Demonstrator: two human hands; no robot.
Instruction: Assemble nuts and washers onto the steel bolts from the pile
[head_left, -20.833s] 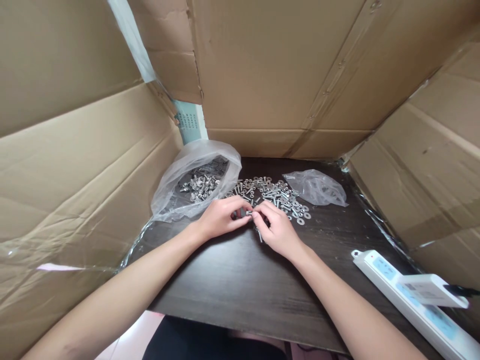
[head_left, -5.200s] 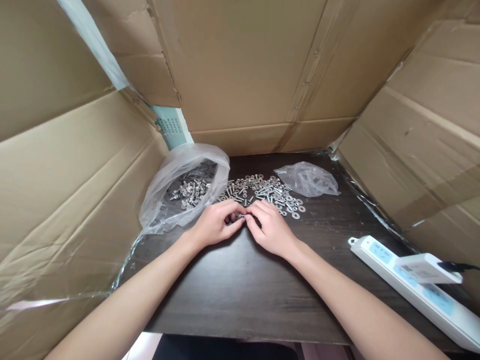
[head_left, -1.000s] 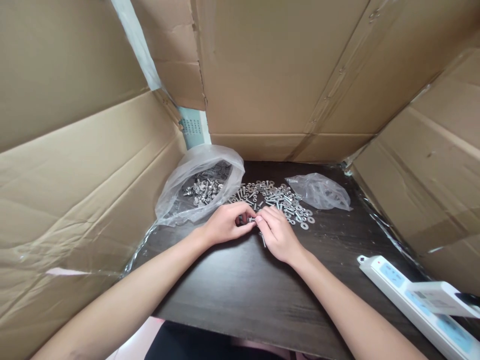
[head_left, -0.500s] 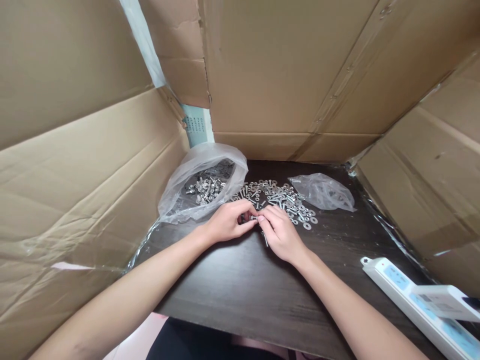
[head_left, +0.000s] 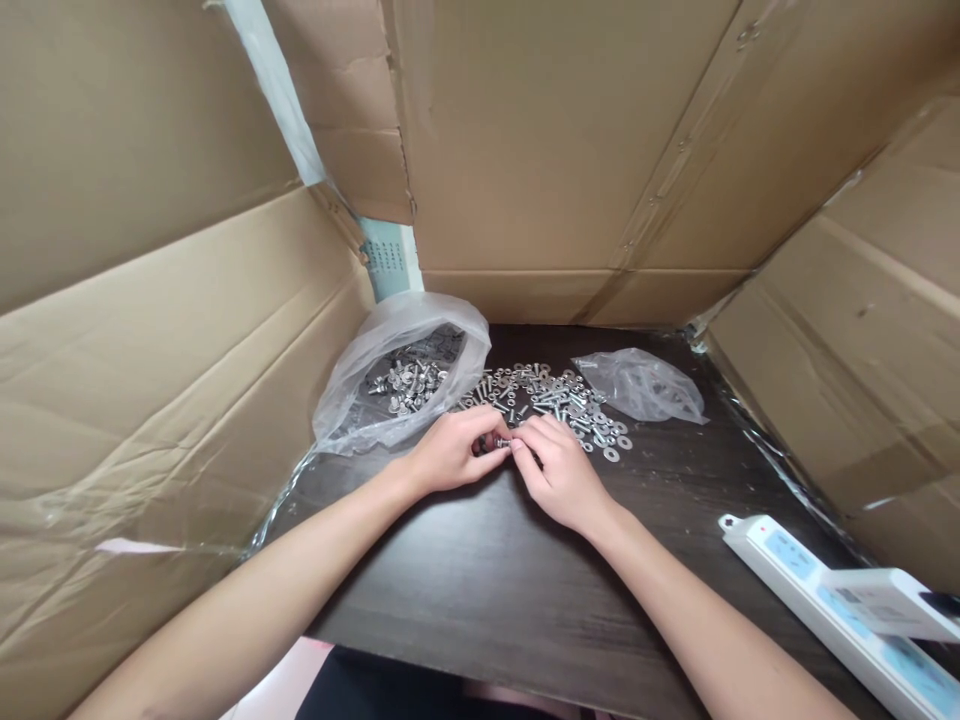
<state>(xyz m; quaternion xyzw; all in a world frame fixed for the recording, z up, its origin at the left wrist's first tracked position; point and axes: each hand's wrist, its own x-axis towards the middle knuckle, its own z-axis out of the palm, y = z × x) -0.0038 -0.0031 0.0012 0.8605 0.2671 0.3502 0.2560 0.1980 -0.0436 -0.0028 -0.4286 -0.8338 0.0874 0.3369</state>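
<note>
no brand or label is showing itself clearly to me: the pale card (head_left: pixel 386 262) standing in the gap between the cardboard walls (head_left: pixel 180 300) is carrying rows of small print, but i am finding it too small and blurred to read, and the marks on the white power strip (head_left: pixel 825 600) at my right are no clearer.

i am pinching a small bolt (head_left: pixel 501 442) between both hands, just in front of the loose pile of bolts and washers (head_left: pixel 555 400) lying on the dark table (head_left: pixel 480 580). my left hand (head_left: pixel 454 455) is curling around one end of it, thumb and fingers pressed together on it; my right hand (head_left: pixel 562 475) is meeting it from the other side, fingertips closing on the bolt's near end, so the two hands are touching at the tips. the bolt is sitting right between them, just above the tabletop.

most of the bolt is hiding under my fingers, so i am not able to tell whether a washer or nut is on it. the open plastic bag (head_left: pixel 397 385) of hardware is lying just beyond my left hand, the crumpled smaller bag (head_left: pixel 645 385) well to the right of the pile. the power strip is being cut off by the frame's edge.
</note>
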